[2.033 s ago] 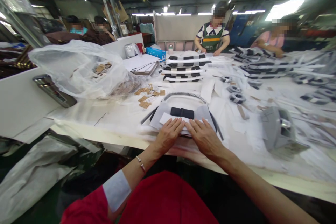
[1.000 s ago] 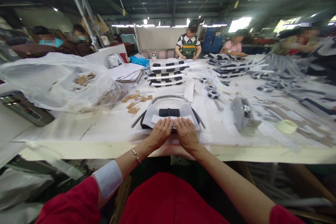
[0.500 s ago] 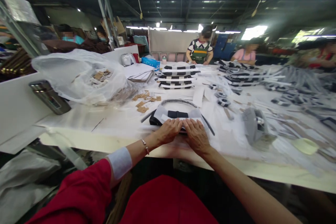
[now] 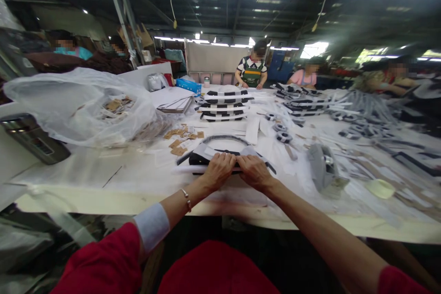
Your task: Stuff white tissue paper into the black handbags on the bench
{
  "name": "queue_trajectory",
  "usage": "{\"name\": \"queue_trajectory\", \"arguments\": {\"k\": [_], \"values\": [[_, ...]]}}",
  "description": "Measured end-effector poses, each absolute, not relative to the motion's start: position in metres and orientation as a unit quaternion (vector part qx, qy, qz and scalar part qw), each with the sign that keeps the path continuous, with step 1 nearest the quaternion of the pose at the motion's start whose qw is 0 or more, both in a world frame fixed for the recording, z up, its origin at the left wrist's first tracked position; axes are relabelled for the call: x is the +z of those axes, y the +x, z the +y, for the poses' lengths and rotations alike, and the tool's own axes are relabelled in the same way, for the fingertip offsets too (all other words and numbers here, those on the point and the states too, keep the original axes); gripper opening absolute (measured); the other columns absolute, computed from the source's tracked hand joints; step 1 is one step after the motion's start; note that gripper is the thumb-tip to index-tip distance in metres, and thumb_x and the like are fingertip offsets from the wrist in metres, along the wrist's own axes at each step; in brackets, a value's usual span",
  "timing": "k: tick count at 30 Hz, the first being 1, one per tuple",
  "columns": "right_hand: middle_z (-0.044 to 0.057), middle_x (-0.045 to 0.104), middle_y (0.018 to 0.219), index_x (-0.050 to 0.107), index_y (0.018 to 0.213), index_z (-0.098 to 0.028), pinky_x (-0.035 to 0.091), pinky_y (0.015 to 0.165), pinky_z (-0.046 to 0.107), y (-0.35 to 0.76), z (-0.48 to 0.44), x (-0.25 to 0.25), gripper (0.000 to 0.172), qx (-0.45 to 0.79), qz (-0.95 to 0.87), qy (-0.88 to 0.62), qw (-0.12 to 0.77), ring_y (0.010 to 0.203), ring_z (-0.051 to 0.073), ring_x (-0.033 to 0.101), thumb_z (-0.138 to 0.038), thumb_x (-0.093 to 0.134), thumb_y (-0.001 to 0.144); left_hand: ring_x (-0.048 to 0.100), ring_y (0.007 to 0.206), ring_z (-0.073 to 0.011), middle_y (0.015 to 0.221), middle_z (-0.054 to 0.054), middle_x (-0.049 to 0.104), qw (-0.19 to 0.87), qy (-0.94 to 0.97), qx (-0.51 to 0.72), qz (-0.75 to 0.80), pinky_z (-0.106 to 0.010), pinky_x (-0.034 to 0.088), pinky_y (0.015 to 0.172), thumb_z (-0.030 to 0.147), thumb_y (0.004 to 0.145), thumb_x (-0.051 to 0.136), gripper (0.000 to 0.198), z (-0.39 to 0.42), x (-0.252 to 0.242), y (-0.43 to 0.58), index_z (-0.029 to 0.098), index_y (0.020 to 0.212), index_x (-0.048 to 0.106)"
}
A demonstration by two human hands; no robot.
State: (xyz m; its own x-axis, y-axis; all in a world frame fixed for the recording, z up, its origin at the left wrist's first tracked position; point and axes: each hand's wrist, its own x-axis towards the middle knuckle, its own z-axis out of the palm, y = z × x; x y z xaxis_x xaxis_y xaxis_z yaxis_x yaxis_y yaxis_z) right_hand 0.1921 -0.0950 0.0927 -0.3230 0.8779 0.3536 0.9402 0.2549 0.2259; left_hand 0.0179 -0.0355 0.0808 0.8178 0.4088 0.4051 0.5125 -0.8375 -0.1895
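On the table in front of me lies a black handbag (image 4: pixel 195 159), partly covered by white wrapping sheet (image 4: pixel 248 150). Its looped handle (image 4: pixel 225 138) arches on the far side and looks wrapped in pale film. My left hand (image 4: pixel 218 171) is closed over the middle of the bag's near edge, fingers curled. Right beside it, my right hand (image 4: pixel 254 172) grips the same edge, the two thumbs close together. Both hands hide the bag's centre. Dark strap ends stick out at either side.
Brown tags (image 4: pixel 179 147) lie scattered beyond the bag, left of it. A clear plastic bag (image 4: pixel 86 110) and a steel flask (image 4: pixel 34 140) stand at left. Stacked black-and-white wrapped pieces (image 4: pixel 223 105) sit farther back. A grey tape dispenser (image 4: pixel 320 165) is at right. Co-workers (image 4: pixel 253 69) are across the table.
My fingers, stretched over the white sheet before, are now curled tighter on the bag's edge. The sheet has shifted, and the view has turned slightly right.
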Motion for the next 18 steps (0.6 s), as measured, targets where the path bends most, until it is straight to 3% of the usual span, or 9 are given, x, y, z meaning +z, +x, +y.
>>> {"name": "queue_trajectory", "arguments": {"k": [3,5,7,9,13,18], "values": [[0.010,0.070,0.111,0.059,0.117,-0.018,0.047,0.090,0.037,0.200,-0.113,0.093,0.033,-0.190,-0.795,-0.556,0.149,0.102,0.024,0.062,-0.016,0.057,0.084,0.064,0.100,-0.0254,0.110,-0.014,0.066,0.143,-0.942,-0.191,-0.237,-0.038,0.050,0.083,0.012,0.092,0.046,0.027,-0.036,0.067,0.019,0.012,0.118,0.050],[0.012,0.069,0.116,0.058,0.119,-0.019,0.045,0.097,0.040,0.211,-0.134,0.091,0.030,-0.194,-0.747,-0.570,0.280,0.111,0.025,0.060,-0.022,0.056,0.089,0.064,0.104,-0.0261,0.116,-0.016,0.065,0.142,-0.941,-0.207,-0.226,-0.038,0.051,0.083,0.013,0.091,0.049,0.031,-0.033,0.059,0.015,0.011,0.122,0.049],[0.012,0.070,0.107,0.062,0.109,-0.019,0.048,0.094,0.042,0.224,-0.156,0.087,0.024,-0.182,-0.614,-0.637,0.428,0.103,0.026,0.063,-0.034,0.057,0.091,0.064,0.107,-0.0275,0.123,-0.018,0.064,0.139,-0.941,-0.219,-0.216,-0.039,0.051,0.084,0.016,0.087,0.056,0.039,-0.030,0.054,0.010,0.011,0.125,0.047],[0.010,0.072,0.092,0.065,0.094,-0.019,0.051,0.083,0.041,0.236,-0.173,0.080,0.029,-0.092,-0.472,-0.715,0.508,0.088,0.026,0.066,-0.047,0.061,0.086,0.064,0.109,-0.0281,0.125,-0.019,0.063,0.134,-0.942,-0.226,-0.210,-0.039,0.051,0.086,0.018,0.083,0.062,0.047,-0.027,0.052,0.005,0.011,0.127,0.047],[0.007,0.072,0.079,0.069,0.084,-0.018,0.053,0.071,0.039,0.245,-0.177,0.061,0.045,0.199,-0.390,-0.740,0.511,0.073,0.025,0.066,-0.061,0.071,0.069,0.065,0.109,-0.0279,0.124,-0.019,0.064,0.132,-0.942,-0.232,-0.205,-0.038,0.050,0.087,0.016,0.079,0.066,0.053,-0.025,0.051,0.001,0.012,0.128,0.047],[0.005,0.072,0.080,0.067,0.095,-0.017,0.054,0.067,0.037,0.236,-0.155,0.048,0.053,0.235,-0.367,-0.701,0.564,0.075,0.024,0.066,-0.060,0.075,0.065,0.065,0.110,-0.0288,0.125,-0.019,0.064,0.143,-0.940,-0.227,-0.208,-0.039,0.050,0.089,0.014,0.076,0.067,0.056,-0.027,0.051,0.001,0.010,0.129,0.047]]}}
